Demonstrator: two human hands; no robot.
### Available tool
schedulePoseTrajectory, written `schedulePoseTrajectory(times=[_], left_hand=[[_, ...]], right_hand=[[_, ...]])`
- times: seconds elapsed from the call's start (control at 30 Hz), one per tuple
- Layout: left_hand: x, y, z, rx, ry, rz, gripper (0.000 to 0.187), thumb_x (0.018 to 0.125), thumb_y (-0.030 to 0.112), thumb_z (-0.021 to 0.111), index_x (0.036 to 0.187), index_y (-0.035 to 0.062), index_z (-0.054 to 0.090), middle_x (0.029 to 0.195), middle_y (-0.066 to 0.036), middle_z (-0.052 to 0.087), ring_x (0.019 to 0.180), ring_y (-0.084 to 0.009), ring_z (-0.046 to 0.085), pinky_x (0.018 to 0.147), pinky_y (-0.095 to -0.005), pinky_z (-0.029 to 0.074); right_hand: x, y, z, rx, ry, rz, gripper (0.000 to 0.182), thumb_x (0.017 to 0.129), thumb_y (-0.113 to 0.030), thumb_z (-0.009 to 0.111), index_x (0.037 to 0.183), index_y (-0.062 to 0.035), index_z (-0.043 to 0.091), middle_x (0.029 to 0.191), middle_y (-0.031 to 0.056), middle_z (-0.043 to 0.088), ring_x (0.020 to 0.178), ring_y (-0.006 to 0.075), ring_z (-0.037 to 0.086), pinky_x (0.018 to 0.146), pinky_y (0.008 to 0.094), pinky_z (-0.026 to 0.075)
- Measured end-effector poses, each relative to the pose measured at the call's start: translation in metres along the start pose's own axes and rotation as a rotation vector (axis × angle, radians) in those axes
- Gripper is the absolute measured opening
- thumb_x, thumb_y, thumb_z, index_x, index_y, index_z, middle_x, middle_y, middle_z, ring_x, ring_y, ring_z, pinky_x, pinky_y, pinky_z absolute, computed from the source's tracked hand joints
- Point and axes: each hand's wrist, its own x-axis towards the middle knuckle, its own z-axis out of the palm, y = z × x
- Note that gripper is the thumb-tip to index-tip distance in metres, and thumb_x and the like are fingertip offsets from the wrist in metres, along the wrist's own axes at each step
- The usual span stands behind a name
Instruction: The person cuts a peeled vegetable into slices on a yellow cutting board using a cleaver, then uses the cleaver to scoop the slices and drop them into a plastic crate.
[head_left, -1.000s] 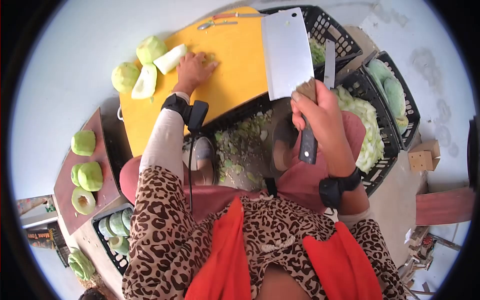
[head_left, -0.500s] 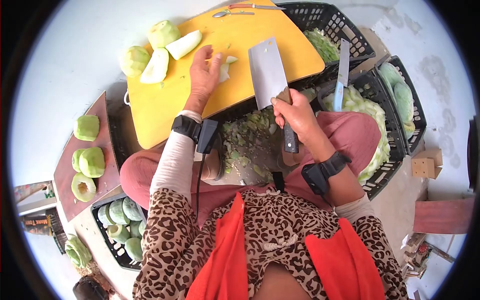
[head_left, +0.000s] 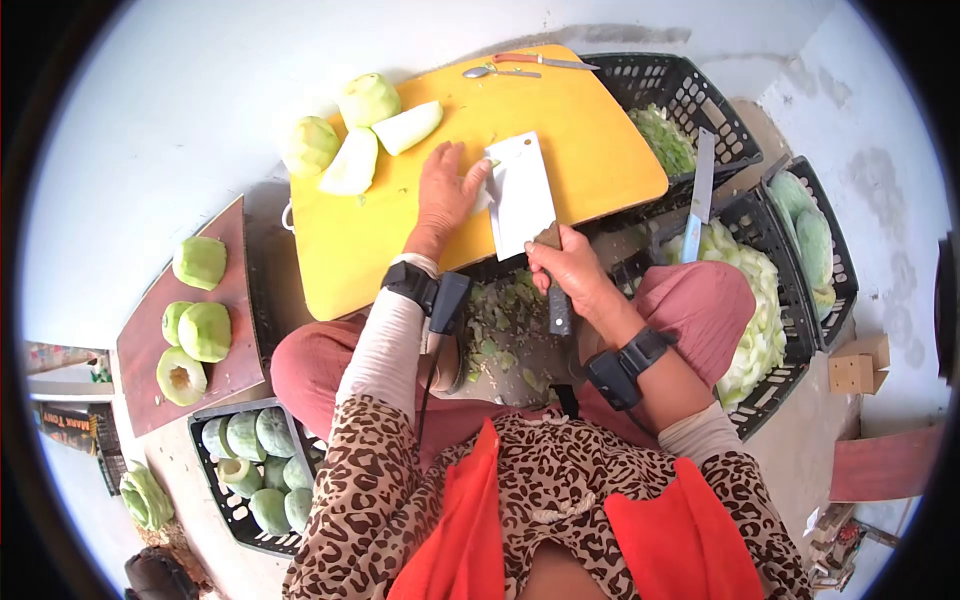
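My right hand (head_left: 570,266) is closed round the dark handle of a cleaver (head_left: 523,192). Its broad blade lies over the near edge of the yellow cutting board (head_left: 400,225), close to my left thumb. On the board my left hand (head_left: 446,195) has its thumb and fingers apart, beside small pale melon pieces (head_left: 482,200) partly hidden by the hand and blade. Farther left sit a cut melon wedge (head_left: 408,128), another wedge (head_left: 351,163) and two peeled green melons, one at the back (head_left: 369,100) and one nearer the edge (head_left: 311,146).
A red-handled knife (head_left: 545,62) and a spoon (head_left: 500,72) lie at the board's far edge. To the right, a black crate (head_left: 735,400) holds sliced melon, with a blue-handled knife (head_left: 697,195) across it. Peeled melons (head_left: 205,331) rest on a brown board (head_left: 150,385); whole melons (head_left: 243,436) fill a crate.
The cleaver has swung left and down toward the board, its blade nearing my left hand and the small pieces. The whole view has shifted, moving the board lower and to the right.
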Motion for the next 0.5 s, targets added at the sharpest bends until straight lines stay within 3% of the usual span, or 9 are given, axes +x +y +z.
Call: schedulePoseTrajectory(times=[0.2, 0.5], left_hand=[[-0.005, 0.013, 0.003, -0.013, 0.065, -0.091, 0.049, 0.081, 0.038, 0.068, 0.107, -0.0037, 0.063, 0.119, -0.03, 0.055, 0.112, -0.0438, 0.051, 0.098, -0.0468, 0.041], [-0.007, 0.051, 0.003, -0.2, 0.149, -0.299, 0.034, 0.077, 0.02, 0.07, 0.101, -0.0019, 0.063, 0.111, -0.024, 0.055, 0.105, -0.0409, 0.052, 0.094, -0.0443, 0.042]], right_hand=[[0.009, 0.021, 0.035, -0.028, -0.084, 0.015, 0.018, 0.086, -0.01, 0.063, 0.088, -0.0025, 0.047, 0.068, 0.0046, 0.053, 0.049, 0.0122, 0.05, 0.046, 0.0275, 0.043], [-0.014, 0.01, 0.042, 0.031, -0.041, -0.081, 0.014, 0.089, -0.011, 0.062, 0.092, -0.005, 0.049, 0.068, 0.002, 0.053, 0.05, 0.0107, 0.049, 0.046, 0.0252, 0.041]])
